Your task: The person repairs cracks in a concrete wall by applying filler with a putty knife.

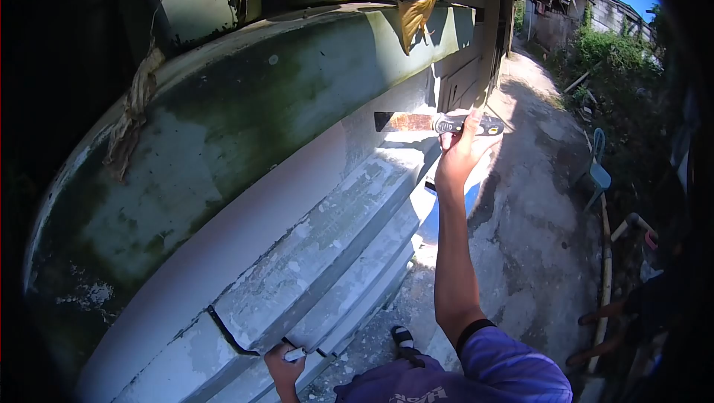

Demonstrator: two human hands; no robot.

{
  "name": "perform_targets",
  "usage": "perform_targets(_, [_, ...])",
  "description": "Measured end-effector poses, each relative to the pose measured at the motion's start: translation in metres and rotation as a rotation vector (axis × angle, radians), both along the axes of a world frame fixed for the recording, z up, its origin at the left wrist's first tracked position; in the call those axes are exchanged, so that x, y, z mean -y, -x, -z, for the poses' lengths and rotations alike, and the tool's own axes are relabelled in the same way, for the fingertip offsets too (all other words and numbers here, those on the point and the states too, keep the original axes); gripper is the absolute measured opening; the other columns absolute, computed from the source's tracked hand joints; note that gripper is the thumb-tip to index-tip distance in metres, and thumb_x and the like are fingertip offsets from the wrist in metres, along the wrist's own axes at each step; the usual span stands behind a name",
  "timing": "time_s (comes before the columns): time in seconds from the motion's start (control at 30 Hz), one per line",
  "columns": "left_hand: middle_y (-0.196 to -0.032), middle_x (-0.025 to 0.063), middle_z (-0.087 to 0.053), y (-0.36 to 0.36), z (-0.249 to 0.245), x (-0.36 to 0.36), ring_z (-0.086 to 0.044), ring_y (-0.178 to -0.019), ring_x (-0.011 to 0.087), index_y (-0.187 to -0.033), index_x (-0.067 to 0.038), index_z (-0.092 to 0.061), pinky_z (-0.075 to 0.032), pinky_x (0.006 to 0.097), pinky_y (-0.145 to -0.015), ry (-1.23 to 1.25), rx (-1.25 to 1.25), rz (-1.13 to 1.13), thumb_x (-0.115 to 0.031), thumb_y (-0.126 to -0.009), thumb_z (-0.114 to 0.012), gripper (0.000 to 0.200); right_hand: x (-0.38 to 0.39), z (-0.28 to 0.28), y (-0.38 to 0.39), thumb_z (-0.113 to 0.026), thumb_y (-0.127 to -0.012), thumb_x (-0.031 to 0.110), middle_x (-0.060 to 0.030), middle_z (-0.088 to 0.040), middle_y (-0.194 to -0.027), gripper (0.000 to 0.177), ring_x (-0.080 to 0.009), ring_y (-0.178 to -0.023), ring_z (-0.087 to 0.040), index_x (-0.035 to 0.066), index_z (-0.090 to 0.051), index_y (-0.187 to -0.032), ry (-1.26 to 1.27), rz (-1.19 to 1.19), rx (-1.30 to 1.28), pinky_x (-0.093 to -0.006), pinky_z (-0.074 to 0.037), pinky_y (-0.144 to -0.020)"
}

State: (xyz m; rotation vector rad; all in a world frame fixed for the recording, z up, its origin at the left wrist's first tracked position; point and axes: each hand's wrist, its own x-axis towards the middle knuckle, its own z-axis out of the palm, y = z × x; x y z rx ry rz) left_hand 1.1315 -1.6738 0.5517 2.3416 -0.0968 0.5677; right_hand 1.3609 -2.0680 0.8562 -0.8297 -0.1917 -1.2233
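Note:
My right hand is closed around the black handle of a putty knife. The blade is rusty with a dark tip, points left and is raised over the far end of the stepped concrete ledge. Flaking whitish paint covers this ledge. Lower down, my left hand rests at the ledge's near part, fingers curled around a short whitish piece whose kind I cannot make out. A black curved strip crosses the ledge just left of that hand.
Above the ledge runs a curved, green-stained wall band, with dry leaves hanging over it. A concrete path lies to the right. Beside it stand a light-blue chair and a long pole. My sandaled foot is below.

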Motion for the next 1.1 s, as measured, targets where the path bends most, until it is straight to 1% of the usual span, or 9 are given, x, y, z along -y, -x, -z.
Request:
perform_targets(0.07, [-0.055, 0.0109, -0.056, -0.001, -0.002, -0.001, -0.057, -0.051, 0.0301, -0.059, -0.006, -0.057, -0.043, 0.0373, -0.054, -0.012, 0.010, 0.006, -0.012, -0.055, -0.077, 0.022, -0.009, -0.004, 0.016, -0.051, -0.107, 0.026, -0.0081, -0.056, -0.078, 0.028, -0.0085, -0.053, -0.046, 0.013, -0.028, -0.116, -0.016, 0.120, 0.028, -0.0221, -0.036, -0.045])
perform_targets(0.17, [-0.058, 0.0120, -0.059, 0.002, -0.001, -0.002, -0.059, -0.054, 0.0318, -0.061, -0.006, -0.060, -0.045, 0.0382, -0.056, -0.002, -0.011, 0.000, -0.014, -0.057, -0.078, 0.019, -0.057, 0.010, 0.021, -0.050, -0.106, 0.022, -0.0173, -0.065, -0.094, 0.030, -0.0133, -0.061, -0.059, 0.013, -0.024, -0.119, 0.222, -0.002, 0.041, -0.0227, -0.046, -0.051])
perform_targets(0.27, [-0.062, 0.0138, -0.062, -0.001, 0.004, -0.002, -0.062, -0.059, 0.0347, -0.066, -0.007, -0.065, -0.047, 0.0403, -0.060, 0.058, -0.045, -0.024, -0.017, -0.059, -0.079, 0.018, -0.059, 0.023, 0.041, -0.054, -0.103, 0.018, -0.0237, -0.063, -0.107, 0.038, -0.0180, -0.069, -0.063, 0.012, -0.021, -0.120, 0.307, -0.048, 0.127, -0.0256, -0.050, -0.059])
perform_targets(0.4, [-0.063, 0.0136, -0.064, 0.003, 0.010, -0.005, -0.063, -0.060, 0.0353, -0.068, -0.007, -0.068, -0.048, 0.0409, -0.061, 0.066, -0.040, -0.024, -0.016, -0.058, -0.078, 0.017, -0.064, 0.052, 0.090, -0.059, -0.093, -0.008, -0.0272, -0.054, -0.126, 0.033, -0.0284, -0.090, -0.070, 0.006, -0.034, -0.110, 0.330, -0.180, 0.007, -0.0339, -0.060, -0.075])
perform_targets(0.5, [-0.062, 0.0135, -0.063, 0.003, 0.002, -0.005, -0.063, -0.059, 0.0354, -0.068, -0.006, -0.067, -0.048, 0.0412, -0.061, 0.059, -0.055, 0.000, -0.016, -0.058, -0.078, 0.018, -0.069, 0.067, 0.111, -0.063, -0.089, -0.011, -0.0269, -0.058, -0.123, 0.029, -0.0274, -0.089, -0.072, 0.003, -0.039, -0.099, 0.294, -0.250, -0.142, -0.0337, -0.062, -0.078])
perform_targets(0.7, [-0.061, 0.0136, -0.061, 0.002, 0.002, -0.006, -0.062, -0.058, 0.0356, -0.066, -0.006, -0.063, -0.047, 0.0413, -0.059, 0.061, -0.056, 0.034, -0.015, -0.058, -0.078, 0.019, -0.056, 0.095, 0.131, -0.077, -0.083, 0.001, -0.0174, -0.070, -0.103, 0.037, -0.0138, -0.086, -0.069, 0.007, -0.041, -0.080, 0.512, -0.109, -0.564, -0.0249, -0.056, -0.071])
perform_targets(0.83, [-0.061, 0.0136, -0.061, 0.002, -0.003, -0.003, -0.061, -0.058, 0.0358, -0.067, -0.006, -0.063, -0.047, 0.0413, -0.059, 0.058, 0.022, 0.060, -0.015, -0.059, -0.077, 0.018, -0.064, 0.081, 0.156, -0.076, -0.087, 0.008, -0.0143, -0.072, -0.098, 0.022, -0.0112, -0.082, -0.067, -0.001, -0.060, -0.099, 0.535, -0.054, -0.710, -0.0257, -0.053, -0.071])
perform_targets(0.93, [-0.061, 0.0135, -0.062, 0.003, 0.001, -0.005, -0.062, -0.058, 0.0355, -0.066, -0.006, -0.063, -0.047, 0.0413, -0.059, 0.045, -0.025, 0.048, -0.014, -0.060, -0.077, 0.018, -0.059, 0.087, 0.159, -0.069, -0.093, 0.012, -0.0155, -0.071, -0.098, 0.028, -0.0146, -0.084, -0.068, 0.001, -0.064, -0.119, 0.716, -0.043, -0.833, -0.0295, -0.053, -0.074])
perform_targets(1.1, [-0.060, 0.0134, -0.060, 0.006, -0.005, 0.002, -0.061, -0.057, 0.0354, -0.064, -0.006, -0.063, -0.047, 0.0415, -0.059, -0.001, -0.009, -0.017, -0.015, -0.059, -0.077, 0.018, -0.060, 0.093, 0.148, -0.067, -0.093, 0.009, -0.0160, -0.069, -0.099, 0.030, -0.0208, -0.083, -0.068, 0.001, -0.064, -0.121, 0.732, 0.085, -0.726, -0.0315, -0.052, -0.074])
